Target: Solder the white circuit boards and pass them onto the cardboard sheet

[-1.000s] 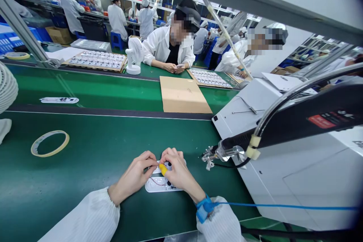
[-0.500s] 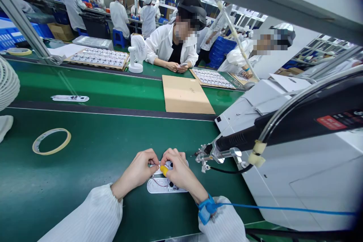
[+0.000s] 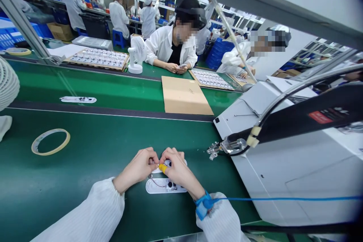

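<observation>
My left hand [image 3: 143, 164] is closed in a pinch over the left part of a long white plastic housing [image 3: 155, 170]. My right hand [image 3: 174, 164] pinches close beside it, fingertips almost meeting the left ones; a yellow finger cot [image 3: 162, 168] covers one digit. Whatever lies between the fingertips is too small and hidden to name. The hands cover much of this housing, and a round black part shows under the right fingers. Nearer me lies a second white housing [image 3: 154, 186] with thin wires and a round black part, its right end partly behind my right wrist.
To the right, a black tool arm with a metal tip [image 3: 214, 150] hangs before a white machine [image 3: 272, 181]. A blue cord [image 3: 283, 199] runs from my right wristband. A tape roll [image 3: 51, 142] lies left. Beyond are a white housing [image 3: 79, 100], cardboard [image 3: 185, 96] and a seated co-worker [image 3: 170, 45].
The black tool arm has swung right, away from my hands. The white housing on the far green strip has shifted right. My hands stay pinched in nearly the same place.
</observation>
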`<state>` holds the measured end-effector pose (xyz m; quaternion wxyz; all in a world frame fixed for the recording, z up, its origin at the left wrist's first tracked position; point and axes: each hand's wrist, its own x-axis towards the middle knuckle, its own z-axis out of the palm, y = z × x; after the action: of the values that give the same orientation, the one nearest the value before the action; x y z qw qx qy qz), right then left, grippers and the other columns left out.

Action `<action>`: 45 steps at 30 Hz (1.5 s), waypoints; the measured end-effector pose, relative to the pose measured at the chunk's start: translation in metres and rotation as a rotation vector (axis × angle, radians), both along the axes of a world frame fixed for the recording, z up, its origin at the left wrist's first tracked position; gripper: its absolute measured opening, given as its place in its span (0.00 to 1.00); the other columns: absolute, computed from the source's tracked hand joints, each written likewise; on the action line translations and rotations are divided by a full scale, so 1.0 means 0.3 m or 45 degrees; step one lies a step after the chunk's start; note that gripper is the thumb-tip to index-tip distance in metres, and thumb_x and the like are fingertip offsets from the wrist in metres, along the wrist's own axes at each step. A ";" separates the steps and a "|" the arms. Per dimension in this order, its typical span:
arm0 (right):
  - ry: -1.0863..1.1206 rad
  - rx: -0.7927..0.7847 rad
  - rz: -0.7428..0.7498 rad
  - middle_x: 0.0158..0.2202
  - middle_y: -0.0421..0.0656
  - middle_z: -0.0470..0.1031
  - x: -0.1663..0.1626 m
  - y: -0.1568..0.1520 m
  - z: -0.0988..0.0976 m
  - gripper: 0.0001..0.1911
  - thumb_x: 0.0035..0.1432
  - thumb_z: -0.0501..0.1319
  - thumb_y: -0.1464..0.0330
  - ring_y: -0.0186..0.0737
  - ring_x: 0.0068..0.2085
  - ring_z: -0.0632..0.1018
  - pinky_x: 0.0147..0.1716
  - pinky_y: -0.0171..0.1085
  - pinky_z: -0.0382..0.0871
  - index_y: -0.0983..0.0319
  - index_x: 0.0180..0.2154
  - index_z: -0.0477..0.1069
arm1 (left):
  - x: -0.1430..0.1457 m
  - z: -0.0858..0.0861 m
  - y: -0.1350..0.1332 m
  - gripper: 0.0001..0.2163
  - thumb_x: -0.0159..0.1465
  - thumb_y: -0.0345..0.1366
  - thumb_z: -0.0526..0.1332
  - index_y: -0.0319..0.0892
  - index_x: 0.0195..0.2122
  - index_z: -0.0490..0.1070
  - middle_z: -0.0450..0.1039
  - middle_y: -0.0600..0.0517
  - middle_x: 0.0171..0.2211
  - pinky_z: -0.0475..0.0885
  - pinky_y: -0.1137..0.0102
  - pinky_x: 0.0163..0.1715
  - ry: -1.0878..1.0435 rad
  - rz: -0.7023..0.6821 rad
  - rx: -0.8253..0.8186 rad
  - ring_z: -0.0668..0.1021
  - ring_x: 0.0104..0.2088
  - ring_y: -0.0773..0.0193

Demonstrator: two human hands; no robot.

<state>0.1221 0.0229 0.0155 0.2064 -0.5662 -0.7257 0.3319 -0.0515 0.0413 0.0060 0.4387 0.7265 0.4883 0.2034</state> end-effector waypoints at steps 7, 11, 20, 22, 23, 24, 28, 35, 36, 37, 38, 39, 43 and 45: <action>0.260 0.072 -0.087 0.36 0.38 0.68 0.055 -0.156 0.037 0.14 0.53 0.54 0.82 0.39 0.39 0.71 0.39 0.38 0.63 0.57 0.33 0.63 | -0.094 0.032 -0.114 0.02 0.64 0.30 0.61 0.44 0.37 0.70 0.68 0.53 0.41 0.65 0.67 0.42 0.140 -0.267 0.171 0.72 0.41 0.60; 0.319 0.025 -0.080 0.38 0.39 0.69 0.033 -0.237 -0.008 0.12 0.55 0.55 0.80 0.41 0.42 0.71 0.43 0.39 0.64 0.57 0.35 0.63 | -0.097 0.032 -0.142 0.04 0.67 0.28 0.58 0.43 0.36 0.66 0.68 0.53 0.38 0.63 0.66 0.41 0.299 -0.330 0.257 0.71 0.39 0.60; 0.293 -0.041 -0.180 0.36 0.40 0.68 0.015 -0.233 -0.043 0.12 0.52 0.54 0.81 0.43 0.41 0.71 0.42 0.41 0.62 0.57 0.33 0.62 | -0.071 0.051 -0.159 0.12 0.73 0.27 0.48 0.41 0.36 0.69 0.70 0.51 0.35 0.62 0.64 0.38 0.406 -0.438 0.572 0.71 0.36 0.58; 0.278 -0.056 -0.197 0.35 0.40 0.68 0.011 -0.227 -0.039 0.11 0.51 0.54 0.80 0.44 0.40 0.71 0.41 0.41 0.62 0.57 0.32 0.62 | -0.072 0.040 -0.162 0.12 0.72 0.26 0.48 0.40 0.37 0.69 0.70 0.50 0.36 0.63 0.65 0.37 0.399 -0.424 0.599 0.71 0.35 0.59; 0.270 -0.060 -0.205 0.35 0.40 0.68 0.008 -0.224 -0.038 0.11 0.51 0.54 0.80 0.44 0.40 0.71 0.40 0.41 0.62 0.57 0.31 0.61 | -0.074 0.035 -0.163 0.12 0.72 0.26 0.48 0.40 0.37 0.69 0.70 0.50 0.36 0.63 0.65 0.37 0.387 -0.420 0.597 0.71 0.35 0.59; 0.263 -0.062 -0.213 0.35 0.40 0.68 0.006 -0.220 -0.039 0.11 0.51 0.54 0.80 0.44 0.40 0.70 0.40 0.41 0.62 0.58 0.31 0.61 | -0.076 0.031 -0.164 0.12 0.72 0.26 0.48 0.40 0.37 0.70 0.70 0.50 0.37 0.63 0.65 0.37 0.375 -0.420 0.593 0.71 0.35 0.60; 0.226 -0.049 -0.240 0.34 0.39 0.67 -0.002 -0.207 -0.051 0.12 0.48 0.54 0.81 0.43 0.38 0.70 0.39 0.41 0.62 0.58 0.30 0.61 | -0.083 0.020 -0.163 0.13 0.73 0.27 0.47 0.40 0.39 0.71 0.70 0.50 0.36 0.64 0.66 0.36 0.326 -0.434 0.675 0.70 0.34 0.60; 0.144 -0.050 -0.283 0.33 0.39 0.67 -0.014 -0.200 -0.056 0.13 0.45 0.53 0.81 0.43 0.37 0.69 0.37 0.40 0.63 0.57 0.30 0.60 | -0.074 -0.010 -0.147 0.16 0.71 0.22 0.46 0.39 0.36 0.71 0.69 0.48 0.35 0.61 0.65 0.33 0.395 -0.484 0.967 0.68 0.32 0.59; 0.128 -0.053 -0.292 0.33 0.39 0.67 -0.018 -0.201 -0.054 0.13 0.45 0.53 0.81 0.43 0.36 0.69 0.37 0.40 0.62 0.57 0.30 0.60 | -0.075 -0.016 -0.146 0.16 0.71 0.22 0.46 0.39 0.36 0.71 0.68 0.49 0.35 0.60 0.65 0.33 0.388 -0.490 0.969 0.68 0.32 0.60; 0.111 -0.056 -0.301 0.33 0.40 0.67 -0.020 -0.201 -0.052 0.13 0.45 0.54 0.81 0.44 0.36 0.69 0.37 0.41 0.62 0.58 0.30 0.60 | -0.077 -0.020 -0.146 0.16 0.71 0.21 0.46 0.40 0.36 0.71 0.68 0.49 0.34 0.59 0.65 0.32 0.373 -0.493 0.970 0.67 0.32 0.60; 0.096 -0.057 -0.308 0.34 0.40 0.67 -0.022 -0.201 -0.051 0.13 0.45 0.54 0.82 0.44 0.36 0.69 0.37 0.41 0.62 0.58 0.30 0.60 | -0.079 -0.023 -0.148 0.16 0.70 0.20 0.45 0.40 0.36 0.71 0.67 0.49 0.34 0.59 0.66 0.32 0.356 -0.496 0.970 0.67 0.32 0.60; 0.086 -0.057 -0.310 0.34 0.40 0.67 -0.023 -0.201 -0.049 0.14 0.45 0.54 0.82 0.44 0.37 0.69 0.37 0.42 0.62 0.58 0.30 0.60 | -0.081 -0.025 -0.150 0.17 0.70 0.20 0.45 0.40 0.37 0.71 0.66 0.49 0.34 0.58 0.66 0.32 0.337 -0.499 0.972 0.66 0.32 0.60; 0.089 -0.060 -0.273 0.34 0.40 0.68 -0.013 -0.201 -0.047 0.13 0.48 0.54 0.82 0.44 0.38 0.70 0.39 0.42 0.64 0.57 0.31 0.61 | -0.087 -0.022 -0.160 0.17 0.68 0.18 0.45 0.40 0.37 0.71 0.63 0.50 0.33 0.56 0.67 0.31 0.279 -0.518 0.958 0.64 0.32 0.61; 0.093 -0.061 -0.260 0.34 0.40 0.69 -0.005 -0.202 -0.048 0.12 0.49 0.54 0.81 0.44 0.38 0.70 0.40 0.42 0.65 0.57 0.31 0.61 | -0.088 -0.018 -0.163 0.17 0.68 0.17 0.46 0.40 0.36 0.71 0.63 0.50 0.33 0.56 0.67 0.31 0.255 -0.521 0.938 0.64 0.32 0.61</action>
<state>0.1207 -0.0377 0.0012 0.2518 -0.6294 -0.6482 0.3467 -0.0780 -0.0077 0.0007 0.1318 0.9326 0.2691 0.2013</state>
